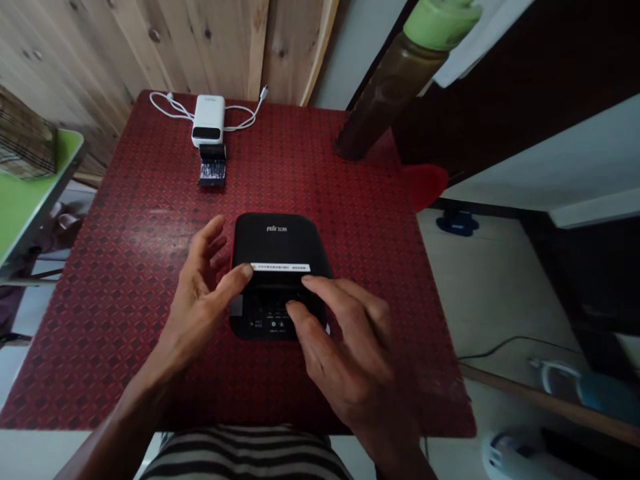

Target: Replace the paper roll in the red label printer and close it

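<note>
A black flat device (277, 245) with rounded corners lies on the red patterned table, with light lettering near its top. A white printed strip (280, 268) crosses its middle, and a dark panel (273, 321) with small markings fills the near end. At the device's left side is my left hand (203, 287), its fingers spread and its thumb tip at the strip's left end. Over the right side reaches my right hand (345, 333). Its index fingertip is just below the strip's right end, and its thumb, apart from that finger, is over the panel.
The red table (125, 313) has a white power bank (209, 119) with white cables at the back left. A small black item (213, 167) lies in front of it. A dark bottle (390, 83) with a green lid stands at the back right, near a red seat (425, 185).
</note>
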{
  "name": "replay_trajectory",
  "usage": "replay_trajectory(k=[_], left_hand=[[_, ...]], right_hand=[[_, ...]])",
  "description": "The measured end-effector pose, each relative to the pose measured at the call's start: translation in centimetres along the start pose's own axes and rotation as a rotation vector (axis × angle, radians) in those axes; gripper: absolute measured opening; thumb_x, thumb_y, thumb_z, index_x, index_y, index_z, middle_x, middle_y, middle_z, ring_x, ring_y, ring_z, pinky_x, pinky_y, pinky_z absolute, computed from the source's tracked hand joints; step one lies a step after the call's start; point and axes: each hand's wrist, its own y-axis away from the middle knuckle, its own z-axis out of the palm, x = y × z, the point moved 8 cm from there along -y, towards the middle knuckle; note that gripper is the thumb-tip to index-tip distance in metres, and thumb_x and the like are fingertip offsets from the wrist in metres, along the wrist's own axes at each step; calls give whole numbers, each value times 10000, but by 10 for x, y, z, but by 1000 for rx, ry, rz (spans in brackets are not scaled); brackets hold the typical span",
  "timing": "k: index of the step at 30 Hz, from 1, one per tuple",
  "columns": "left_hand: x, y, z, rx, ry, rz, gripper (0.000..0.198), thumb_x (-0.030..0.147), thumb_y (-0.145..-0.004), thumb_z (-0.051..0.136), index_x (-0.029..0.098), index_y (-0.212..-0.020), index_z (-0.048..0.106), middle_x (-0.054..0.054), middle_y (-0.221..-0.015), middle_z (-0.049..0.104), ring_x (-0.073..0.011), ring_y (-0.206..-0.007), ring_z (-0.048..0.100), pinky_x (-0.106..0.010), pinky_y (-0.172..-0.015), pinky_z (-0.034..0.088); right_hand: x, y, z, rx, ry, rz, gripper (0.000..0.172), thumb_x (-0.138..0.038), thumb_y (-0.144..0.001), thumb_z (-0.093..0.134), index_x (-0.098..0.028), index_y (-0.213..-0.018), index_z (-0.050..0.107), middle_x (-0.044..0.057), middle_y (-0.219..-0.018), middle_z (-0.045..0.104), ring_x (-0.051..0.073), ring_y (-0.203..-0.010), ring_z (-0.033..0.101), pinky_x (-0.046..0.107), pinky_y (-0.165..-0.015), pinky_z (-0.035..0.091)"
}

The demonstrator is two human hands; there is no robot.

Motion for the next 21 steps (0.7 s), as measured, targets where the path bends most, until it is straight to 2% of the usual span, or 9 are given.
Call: replay_trajectory(k=[3,5,8,15,18,21], left_hand=[[-20,14,3,-51,43,-123,786,482,-964,917,313,-1666,606,-107,-1801,602,-402,-1703,531,-581,-1359,510],[-26,18,8,-99,70,-167,757,493,-996,881,275,-1668,610,-120,-1801,604,-405,-1701,534,-601,-1401,457],[-27,20,10,-112,103,-185,763,472,-1010,869,230,-1685,608,-129,-1809,595,-396,-1709,525,-594,-1443,397],[-22,18,12,-105,161,-177,669,412,-990,903,277,-1613,702,-83,-1720,695,-366,-1604,653,-521,-1347,539],[-24,17,11,-103,178,-176,680,439,-967,933,292,-1596,722,-80,-1679,732,-370,-1558,697,-510,-1289,596],[-30,20,6,-77,147,-195,752,484,-954,950,273,-1631,700,-104,-1642,759,-380,-1502,739,-511,-1226,644]], right_hand=[[1,4,6,11,-9,19,191,-20,-1089,712,-184,-1173,761,187,-1482,845,322,-1417,793,474,-1155,659],[3,4,11,-13,-67,35,218,10,-1084,697,-175,-1191,741,164,-1439,870,300,-1396,819,463,-1194,651],[4,1,13,-31,-107,42,212,5,-1086,701,-166,-1209,731,136,-1369,900,276,-1343,851,444,-1198,657],[1,-4,11,-75,-99,63,94,-112,-1152,679,-158,-1214,732,134,-1359,904,269,-1314,865,436,-1176,675],[4,-1,13,-71,-127,69,94,-123,-1154,676,-172,-1217,724,133,-1348,907,271,-1309,867,444,-1167,689],[9,4,12,-61,-192,104,177,-156,-1151,693,-157,-1327,714,161,-1399,885,276,-1366,840,451,-1195,688]])
